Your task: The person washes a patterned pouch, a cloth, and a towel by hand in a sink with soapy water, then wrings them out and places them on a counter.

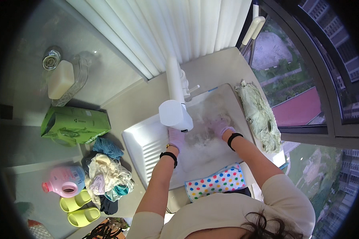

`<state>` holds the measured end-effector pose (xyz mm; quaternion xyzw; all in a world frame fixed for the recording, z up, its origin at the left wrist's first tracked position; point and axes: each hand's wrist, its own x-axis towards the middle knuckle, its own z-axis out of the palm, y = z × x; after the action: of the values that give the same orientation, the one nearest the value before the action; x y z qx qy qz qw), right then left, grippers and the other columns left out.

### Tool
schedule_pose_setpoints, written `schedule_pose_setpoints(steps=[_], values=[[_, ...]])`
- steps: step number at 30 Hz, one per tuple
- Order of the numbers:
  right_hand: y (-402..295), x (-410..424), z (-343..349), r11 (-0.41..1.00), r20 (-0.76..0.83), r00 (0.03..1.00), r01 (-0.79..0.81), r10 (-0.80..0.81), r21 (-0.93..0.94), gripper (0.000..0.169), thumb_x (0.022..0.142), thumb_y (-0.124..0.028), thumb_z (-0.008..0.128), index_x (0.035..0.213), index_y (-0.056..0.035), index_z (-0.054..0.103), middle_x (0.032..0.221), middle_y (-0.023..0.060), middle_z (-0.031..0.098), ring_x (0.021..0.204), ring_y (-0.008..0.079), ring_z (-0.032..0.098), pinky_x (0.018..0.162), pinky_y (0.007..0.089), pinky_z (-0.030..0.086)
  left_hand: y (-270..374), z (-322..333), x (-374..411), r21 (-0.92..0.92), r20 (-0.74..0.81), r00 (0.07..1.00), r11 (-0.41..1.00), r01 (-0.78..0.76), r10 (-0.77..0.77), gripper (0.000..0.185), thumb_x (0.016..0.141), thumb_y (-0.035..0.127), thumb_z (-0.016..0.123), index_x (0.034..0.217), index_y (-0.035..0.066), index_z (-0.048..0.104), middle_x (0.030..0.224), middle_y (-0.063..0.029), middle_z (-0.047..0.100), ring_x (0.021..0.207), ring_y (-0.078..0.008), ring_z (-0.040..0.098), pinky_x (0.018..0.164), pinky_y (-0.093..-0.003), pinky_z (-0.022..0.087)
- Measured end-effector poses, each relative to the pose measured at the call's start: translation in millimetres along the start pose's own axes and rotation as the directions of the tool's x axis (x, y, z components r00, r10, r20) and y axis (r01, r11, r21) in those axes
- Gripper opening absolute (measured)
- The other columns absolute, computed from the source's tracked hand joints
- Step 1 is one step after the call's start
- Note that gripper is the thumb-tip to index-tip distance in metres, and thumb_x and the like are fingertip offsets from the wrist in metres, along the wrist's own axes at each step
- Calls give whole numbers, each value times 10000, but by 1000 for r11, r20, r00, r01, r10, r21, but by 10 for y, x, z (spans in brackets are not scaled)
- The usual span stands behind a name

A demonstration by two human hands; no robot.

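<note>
Both hands wear thin pale-purple gloves and reach into a white laundry sink [134, 149] of cloudy water [203, 161]. My left hand [176, 139] is down by the ribbed washboard slope [152, 155], its fingers hidden behind the white faucet [176, 115]. To the right, my right hand [220, 127] is partly under the water, next to a blurred, murky shape that I cannot make out. Neither hand clearly shows what it holds. Each wrist has a black band, and the left one also has a bracelet. A polka-dot cloth [216, 182] hangs over the sink's near edge.
A crumpled pale-green cloth [258, 116] lies on the right rim, beside the window [287, 74]. Left of the sink are a heap of clothes [107, 176], a green bag [76, 124], a pink detergent jug [66, 180], yellow-green slippers [83, 216] and a soap bar [61, 79] in a wall-mounted dish.
</note>
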<state>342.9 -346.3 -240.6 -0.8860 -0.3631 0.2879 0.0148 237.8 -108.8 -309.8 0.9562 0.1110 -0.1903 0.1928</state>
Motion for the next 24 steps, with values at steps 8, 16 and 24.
schedule_pose_setpoints(steps=[8,16,24], values=[[250,57,-799,873,349,892,-394,288,286,404,831,-284,498,1184,-91,529,1008,197,612,979,320,571,884,349,426,31,-261,59,-536,-165,961,838,102,-222,504,769,313,577,1221,119,466,1259,-134,474,1199,-308,404,976,-408,316],[-127,-146,-432,979,56,998,23,-12,-204,765,794,-489,519,1402,-154,196,1415,136,259,1298,373,221,1037,577,129,324,-428,-238,102,51,992,988,-118,113,608,799,382,545,1326,125,380,1393,-113,325,1304,-345,216,1042,-494,136],[-74,-84,-114,949,-49,995,-93,82,-302,564,883,-348,410,1402,-223,229,1449,72,242,1329,322,212,1060,561,72,750,-704,-555,516,91,994,851,-96,57,474,885,225,353,1351,135,357,1380,-70,369,1303,-310,257,1069,-545,55]])
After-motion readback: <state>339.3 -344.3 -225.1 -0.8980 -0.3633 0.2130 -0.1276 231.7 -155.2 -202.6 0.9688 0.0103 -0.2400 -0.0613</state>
